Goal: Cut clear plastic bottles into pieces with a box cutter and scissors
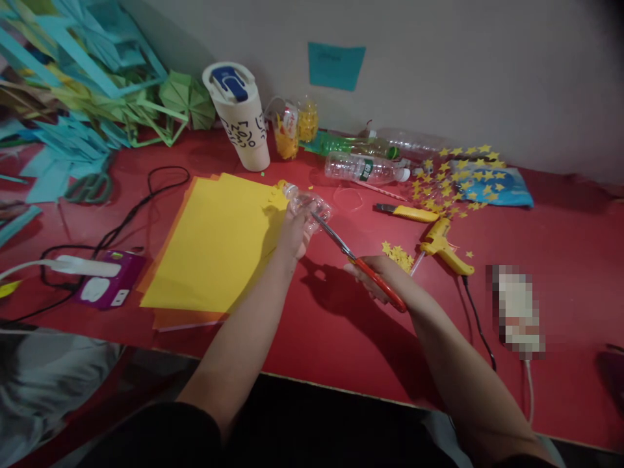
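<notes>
My left hand is closed around a clear plastic bottle piece, with its capped neck toward the upper left. My right hand grips the red handles of a pair of scissors. The blades point up and left, and their tips are at the clear plastic beside my left fingers; whether they touch it is hard to tell. Left of my left hand lies a stack of yellow sheets over orange ones. Small yellow stars are piled just beyond my right hand.
A yellow glue gun and a yellow cutter lie to the right. Plastic bottles and a white tumbler are at the back. A purple power strip with cables is at left.
</notes>
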Motion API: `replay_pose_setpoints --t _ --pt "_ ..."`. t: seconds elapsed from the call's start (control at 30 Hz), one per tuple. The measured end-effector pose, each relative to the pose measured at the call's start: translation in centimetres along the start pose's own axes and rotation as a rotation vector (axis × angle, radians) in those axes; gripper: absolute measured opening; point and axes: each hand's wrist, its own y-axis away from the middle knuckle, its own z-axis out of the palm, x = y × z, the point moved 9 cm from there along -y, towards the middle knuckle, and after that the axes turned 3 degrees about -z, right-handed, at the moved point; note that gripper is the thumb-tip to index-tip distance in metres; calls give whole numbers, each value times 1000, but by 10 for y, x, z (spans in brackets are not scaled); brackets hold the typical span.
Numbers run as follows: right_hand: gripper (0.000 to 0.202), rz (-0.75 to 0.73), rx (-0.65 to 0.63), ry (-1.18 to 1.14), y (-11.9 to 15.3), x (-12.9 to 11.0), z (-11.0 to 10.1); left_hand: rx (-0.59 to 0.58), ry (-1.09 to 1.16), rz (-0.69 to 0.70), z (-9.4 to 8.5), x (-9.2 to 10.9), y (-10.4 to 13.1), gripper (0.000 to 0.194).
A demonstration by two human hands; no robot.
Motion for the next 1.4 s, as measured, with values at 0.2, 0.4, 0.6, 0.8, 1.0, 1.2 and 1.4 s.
replay_pose_setpoints --t 0.2,0.4,0.6,0.8,1.0,1.2,1.4 --pt "65 -18 -6 14 2 -2 0 11 -16 2 0 2 0 20" --pt "58 2 -34 -17 8 2 3 -57 -142 30 9 1 4 22" --pt "56 -9 -15 -36 7 1 3 -65 -156 49 6 -1 0 35" --pt "56 19 25 -50 6 1 3 -25 -145 31 1 -3 -1 32" --pt "57 51 25 -46 8 -4 3 -32 -144 33 0 -3 -2 37" --pt "54 30 -10 -126 8 2 6 -131 -212 126 10 1 1 31" --pt "51 46 -17 -193 10 3 8 -163 -208 122 15 -1 4 28"
